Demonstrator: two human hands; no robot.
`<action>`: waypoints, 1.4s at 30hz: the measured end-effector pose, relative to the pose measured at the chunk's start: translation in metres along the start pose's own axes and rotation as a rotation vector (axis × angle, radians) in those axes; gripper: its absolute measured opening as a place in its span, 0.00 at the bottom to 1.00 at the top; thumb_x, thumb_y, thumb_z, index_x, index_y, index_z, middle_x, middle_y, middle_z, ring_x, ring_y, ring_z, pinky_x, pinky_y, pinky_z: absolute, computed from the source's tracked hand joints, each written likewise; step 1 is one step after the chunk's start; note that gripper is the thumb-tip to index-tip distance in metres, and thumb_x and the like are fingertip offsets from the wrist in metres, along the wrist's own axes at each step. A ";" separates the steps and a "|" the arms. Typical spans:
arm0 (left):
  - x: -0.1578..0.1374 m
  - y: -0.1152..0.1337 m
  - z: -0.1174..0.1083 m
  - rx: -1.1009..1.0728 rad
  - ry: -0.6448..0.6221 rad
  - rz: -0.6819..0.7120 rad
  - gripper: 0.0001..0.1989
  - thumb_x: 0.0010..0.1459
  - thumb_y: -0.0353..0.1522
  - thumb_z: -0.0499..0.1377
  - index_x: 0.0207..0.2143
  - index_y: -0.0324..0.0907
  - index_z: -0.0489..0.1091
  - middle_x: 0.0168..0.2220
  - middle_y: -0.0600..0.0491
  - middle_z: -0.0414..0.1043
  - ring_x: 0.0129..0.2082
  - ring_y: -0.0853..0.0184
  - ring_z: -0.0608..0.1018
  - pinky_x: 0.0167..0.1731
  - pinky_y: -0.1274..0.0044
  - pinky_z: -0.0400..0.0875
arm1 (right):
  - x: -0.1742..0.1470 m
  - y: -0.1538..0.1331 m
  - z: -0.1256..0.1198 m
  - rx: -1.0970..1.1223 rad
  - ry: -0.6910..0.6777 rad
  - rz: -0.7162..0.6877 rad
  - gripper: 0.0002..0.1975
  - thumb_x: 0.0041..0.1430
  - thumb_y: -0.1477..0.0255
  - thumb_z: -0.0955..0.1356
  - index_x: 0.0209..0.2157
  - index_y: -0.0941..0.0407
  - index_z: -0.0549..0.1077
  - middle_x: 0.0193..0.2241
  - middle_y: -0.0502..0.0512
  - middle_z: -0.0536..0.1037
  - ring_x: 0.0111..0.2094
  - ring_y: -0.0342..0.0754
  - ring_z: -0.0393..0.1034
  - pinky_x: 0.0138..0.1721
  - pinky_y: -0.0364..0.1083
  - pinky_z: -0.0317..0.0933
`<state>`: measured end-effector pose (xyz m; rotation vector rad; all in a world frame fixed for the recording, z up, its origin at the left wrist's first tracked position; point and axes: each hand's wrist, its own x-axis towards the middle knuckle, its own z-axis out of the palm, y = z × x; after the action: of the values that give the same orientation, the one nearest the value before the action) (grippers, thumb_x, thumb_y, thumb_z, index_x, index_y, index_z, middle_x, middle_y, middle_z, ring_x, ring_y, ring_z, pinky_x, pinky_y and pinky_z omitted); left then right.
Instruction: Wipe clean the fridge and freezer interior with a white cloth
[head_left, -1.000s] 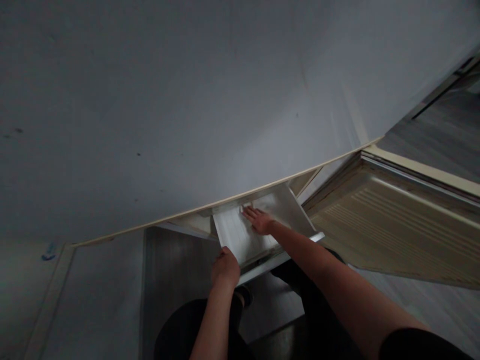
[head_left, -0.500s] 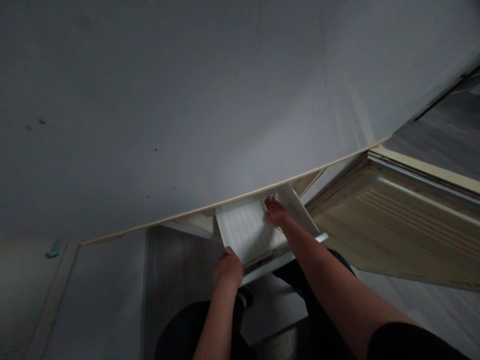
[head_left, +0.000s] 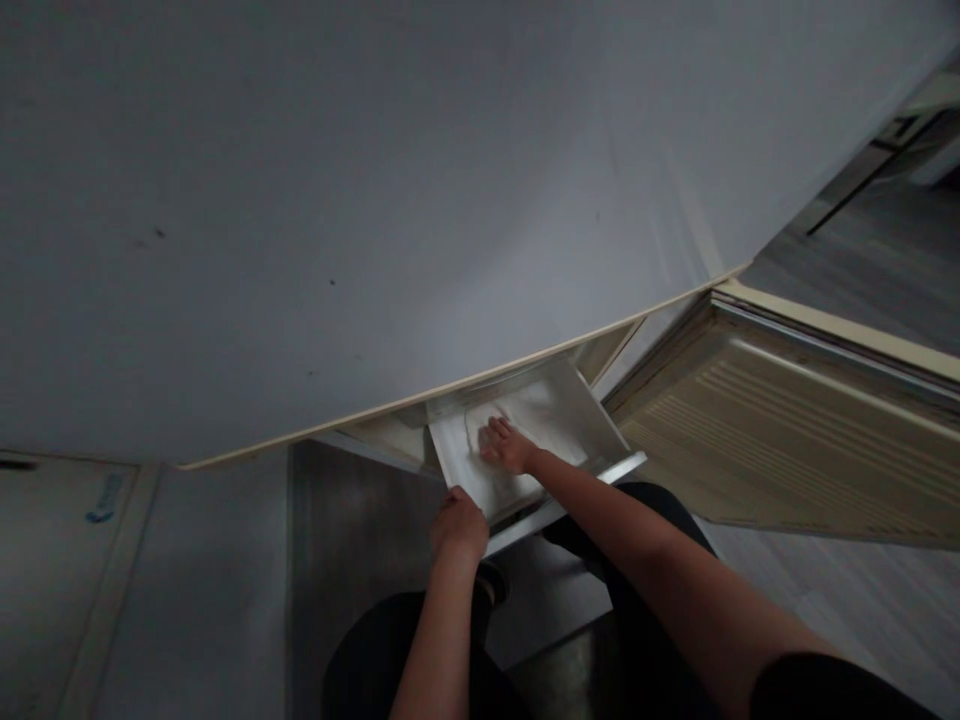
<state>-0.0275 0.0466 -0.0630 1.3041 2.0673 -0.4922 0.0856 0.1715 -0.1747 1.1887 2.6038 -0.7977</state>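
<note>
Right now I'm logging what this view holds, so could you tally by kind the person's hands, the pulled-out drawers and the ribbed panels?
White drawer: 1
Hands: 2, the left hand at the drawer's near left corner, the right hand inside the drawer
Ribbed panel: 1, to the right of the drawer
Total: 4
</note>
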 end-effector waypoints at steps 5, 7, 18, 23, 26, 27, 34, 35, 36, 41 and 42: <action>-0.002 -0.004 0.001 0.013 0.022 0.026 0.19 0.68 0.29 0.50 0.57 0.26 0.60 0.51 0.29 0.75 0.55 0.54 0.78 0.48 0.70 0.71 | 0.003 0.013 0.003 -0.144 0.035 0.014 0.41 0.62 0.62 0.70 0.72 0.50 0.52 0.73 0.62 0.39 0.73 0.65 0.39 0.67 0.63 0.47; -0.001 -0.004 0.000 0.018 0.021 0.029 0.19 0.68 0.30 0.50 0.57 0.26 0.60 0.52 0.29 0.75 0.54 0.53 0.78 0.48 0.70 0.71 | 0.003 0.028 -0.002 -0.166 0.014 0.060 0.46 0.60 0.56 0.71 0.73 0.49 0.49 0.74 0.61 0.36 0.73 0.64 0.35 0.68 0.65 0.43; -0.007 0.003 -0.008 0.028 -0.004 0.023 0.31 0.67 0.39 0.55 0.61 0.21 0.56 0.56 0.26 0.71 0.57 0.50 0.76 0.50 0.69 0.70 | -0.033 0.095 -0.019 -0.228 0.065 0.430 0.50 0.63 0.53 0.66 0.72 0.72 0.46 0.71 0.79 0.37 0.73 0.70 0.32 0.70 0.61 0.35; -0.004 0.010 -0.006 0.047 0.000 -0.022 0.32 0.66 0.39 0.56 0.62 0.20 0.55 0.56 0.25 0.71 0.57 0.50 0.76 0.50 0.69 0.70 | -0.006 0.014 0.018 -0.111 -0.045 0.253 0.40 0.69 0.58 0.60 0.74 0.57 0.40 0.72 0.68 0.29 0.71 0.75 0.22 0.66 0.74 0.29; -0.003 0.012 -0.007 0.047 -0.006 -0.049 0.34 0.66 0.39 0.56 0.62 0.20 0.54 0.56 0.25 0.71 0.57 0.50 0.76 0.50 0.69 0.70 | 0.013 -0.033 0.034 -0.051 -0.149 0.103 0.37 0.71 0.58 0.58 0.74 0.51 0.41 0.73 0.62 0.27 0.71 0.73 0.19 0.65 0.76 0.27; -0.003 0.012 -0.007 0.041 -0.007 -0.048 0.34 0.66 0.40 0.56 0.62 0.20 0.54 0.56 0.25 0.71 0.57 0.50 0.76 0.51 0.69 0.70 | 0.017 -0.043 0.037 -0.039 -0.171 0.062 0.36 0.71 0.57 0.58 0.74 0.51 0.41 0.73 0.61 0.27 0.71 0.71 0.19 0.66 0.75 0.27; -0.003 0.002 -0.005 0.006 0.020 0.017 0.33 0.66 0.42 0.56 0.60 0.22 0.57 0.56 0.27 0.72 0.55 0.50 0.77 0.50 0.67 0.70 | -0.009 0.006 0.022 -0.139 -0.130 -0.106 0.52 0.55 0.56 0.74 0.73 0.49 0.46 0.74 0.58 0.33 0.74 0.63 0.25 0.71 0.64 0.32; -0.003 0.001 -0.004 0.005 0.022 0.023 0.32 0.66 0.42 0.56 0.60 0.23 0.57 0.56 0.27 0.71 0.55 0.49 0.77 0.50 0.67 0.70 | -0.019 0.025 0.013 -0.140 -0.126 -0.025 0.56 0.52 0.53 0.76 0.74 0.50 0.44 0.73 0.59 0.31 0.73 0.65 0.24 0.70 0.65 0.33; -0.003 0.000 -0.004 0.002 0.019 0.030 0.32 0.66 0.42 0.56 0.60 0.23 0.57 0.56 0.27 0.71 0.55 0.49 0.77 0.50 0.67 0.71 | -0.031 0.043 0.005 -0.139 -0.133 0.082 0.60 0.50 0.52 0.77 0.74 0.51 0.42 0.73 0.61 0.29 0.73 0.67 0.22 0.70 0.67 0.34; -0.004 0.002 -0.007 -0.003 -0.027 0.030 0.36 0.66 0.43 0.56 0.62 0.20 0.55 0.57 0.25 0.71 0.57 0.49 0.76 0.51 0.67 0.70 | -0.081 0.096 -0.028 -0.141 -0.189 0.410 0.72 0.39 0.61 0.83 0.74 0.60 0.38 0.72 0.74 0.27 0.72 0.71 0.25 0.69 0.64 0.42; -0.004 0.003 -0.008 -0.001 -0.033 0.020 0.36 0.66 0.43 0.56 0.62 0.20 0.54 0.57 0.25 0.70 0.57 0.49 0.76 0.51 0.68 0.70 | -0.084 0.095 -0.030 -0.152 -0.192 0.428 0.72 0.37 0.65 0.83 0.74 0.62 0.39 0.71 0.77 0.29 0.72 0.72 0.27 0.69 0.64 0.44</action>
<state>-0.0264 0.0507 -0.0542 1.3064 2.0249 -0.5006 0.2137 0.1845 -0.1567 1.4683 2.1060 -0.5809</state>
